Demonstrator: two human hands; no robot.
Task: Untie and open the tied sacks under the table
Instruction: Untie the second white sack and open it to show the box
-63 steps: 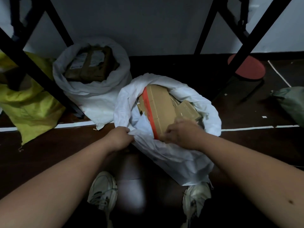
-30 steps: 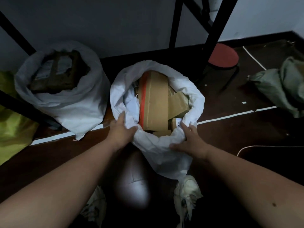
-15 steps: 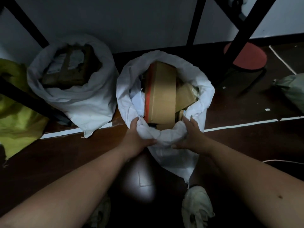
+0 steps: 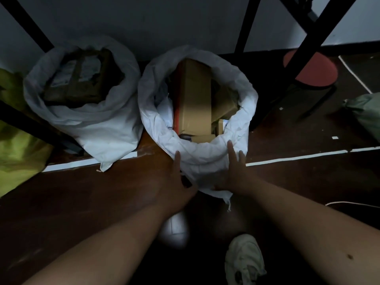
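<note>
A white sack (image 4: 205, 159) stands open in the middle of the floor, its rim rolled down around cardboard boxes (image 4: 195, 99), one with a red edge. My left hand (image 4: 174, 182) presses flat against the sack's near left side, fingers straight. My right hand (image 4: 234, 171) lies flat on its near right side, fingers stretched upward over the fabric. A second white sack (image 4: 98, 122) stands open to the left, holding a dark taped parcel (image 4: 80, 79).
A yellow sack (image 4: 18, 149) lies at the far left behind a black table leg (image 4: 30, 124). More black legs (image 4: 308, 38) cross at the upper right above a red stool (image 4: 314, 73). A green sack (image 4: 368, 114) sits at the right edge. White floor tape and a cord lie on the right.
Both hands let go of the bunched rim and slid down the sack's near side, now lying flat on it. The sack stands more upright and farther back.
</note>
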